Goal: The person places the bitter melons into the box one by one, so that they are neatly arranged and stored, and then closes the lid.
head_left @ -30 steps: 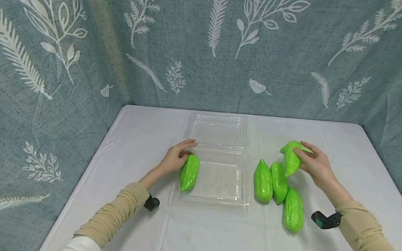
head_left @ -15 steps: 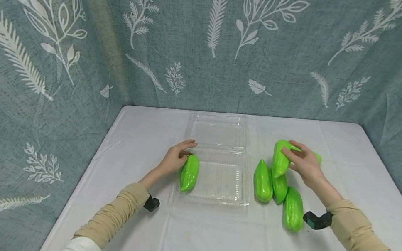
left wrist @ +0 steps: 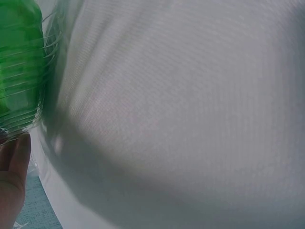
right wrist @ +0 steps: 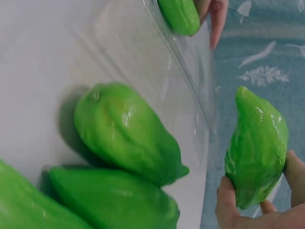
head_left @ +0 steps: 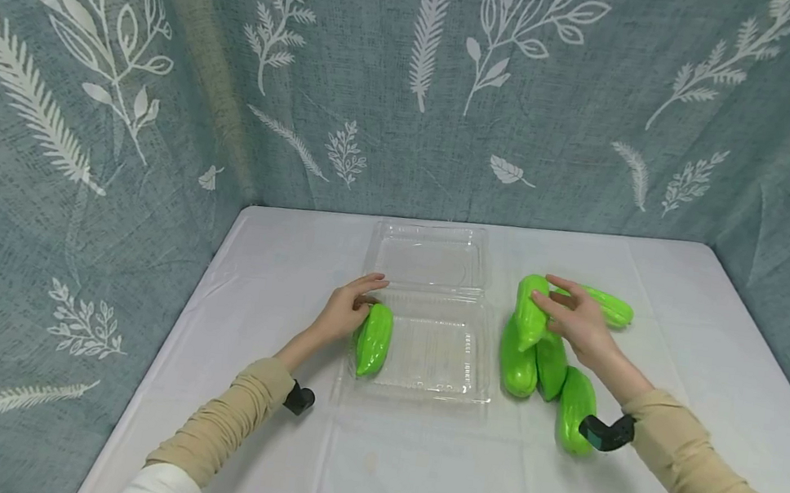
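My right hand (head_left: pixel 574 318) grips a glossy green fruit with a pointed tip (head_left: pixel 529 316), thumb on one side and fingers on the other. In the right wrist view this held fruit (right wrist: pixel 257 148) stands tip up, raised over the table. An open, hinged clear plastic box (head_left: pixel 432 366) lies at the centre. My left hand (head_left: pixel 343 308) holds the box's left edge; in the left wrist view its fingers (left wrist: pixel 20 155) meet the outer wall. Inside, against that left side, lies another green fruit (head_left: pixel 374 341), the hand right at its far end.
Several more green fruits lie right of the box: one under the held fruit (head_left: pixel 519 370), one beside it (head_left: pixel 550 366), one nearer (head_left: pixel 573 408), one behind my right hand (head_left: pixel 608 307). The box's lid (head_left: pixel 427 254) lies flat behind. A patterned curtain (head_left: pixel 387 73) borders the white table (head_left: pixel 411 479).
My right hand has moved left with the green fruit, from above the far fruit to over the leftmost loose one. My left hand and the box have stayed put.
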The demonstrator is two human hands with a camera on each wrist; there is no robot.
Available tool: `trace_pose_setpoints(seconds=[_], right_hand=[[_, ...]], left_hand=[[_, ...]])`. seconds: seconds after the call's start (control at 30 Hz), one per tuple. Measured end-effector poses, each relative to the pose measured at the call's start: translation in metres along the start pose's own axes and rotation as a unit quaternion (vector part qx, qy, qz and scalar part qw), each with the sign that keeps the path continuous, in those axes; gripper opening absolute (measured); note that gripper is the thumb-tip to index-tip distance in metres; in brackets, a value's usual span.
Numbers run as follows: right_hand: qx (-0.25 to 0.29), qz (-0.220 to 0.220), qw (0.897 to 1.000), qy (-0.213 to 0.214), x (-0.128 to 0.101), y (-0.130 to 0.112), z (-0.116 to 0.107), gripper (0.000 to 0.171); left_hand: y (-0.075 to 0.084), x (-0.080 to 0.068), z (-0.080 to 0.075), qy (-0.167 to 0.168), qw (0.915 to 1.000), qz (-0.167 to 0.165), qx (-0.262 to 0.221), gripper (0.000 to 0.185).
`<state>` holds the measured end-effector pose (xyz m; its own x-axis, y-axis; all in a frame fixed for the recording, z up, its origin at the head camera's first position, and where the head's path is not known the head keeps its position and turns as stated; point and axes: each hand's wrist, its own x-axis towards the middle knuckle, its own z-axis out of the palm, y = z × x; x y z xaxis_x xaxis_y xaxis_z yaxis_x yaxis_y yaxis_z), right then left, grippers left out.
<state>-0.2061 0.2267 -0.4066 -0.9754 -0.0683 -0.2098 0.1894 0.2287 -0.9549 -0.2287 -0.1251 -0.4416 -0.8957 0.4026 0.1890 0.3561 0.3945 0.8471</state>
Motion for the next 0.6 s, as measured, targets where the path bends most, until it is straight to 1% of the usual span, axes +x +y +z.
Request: trace_pose_setpoints(seconds=[0.23,0.37,0.6], right_hand=[[0.009,0.003,1.000,-0.004,0.001,0.000,0.015,0.071],[0.002,0.002,1.000,-0.004,0.001,-0.002,0.022,0.071],[0.011,0.009,1.000,-0.005,0.002,-0.006,0.030,0.071]], left_hand=[[0.000,-0.001,0.000,-0.001,1.0000,0.000,0.002,0.046],[0.000,0.000,0.000,0.000,1.0000,0.000,0.004,0.046],[0.001,-0.001,0.000,-0.002,1.0000,-0.005,0.001,0.046]])
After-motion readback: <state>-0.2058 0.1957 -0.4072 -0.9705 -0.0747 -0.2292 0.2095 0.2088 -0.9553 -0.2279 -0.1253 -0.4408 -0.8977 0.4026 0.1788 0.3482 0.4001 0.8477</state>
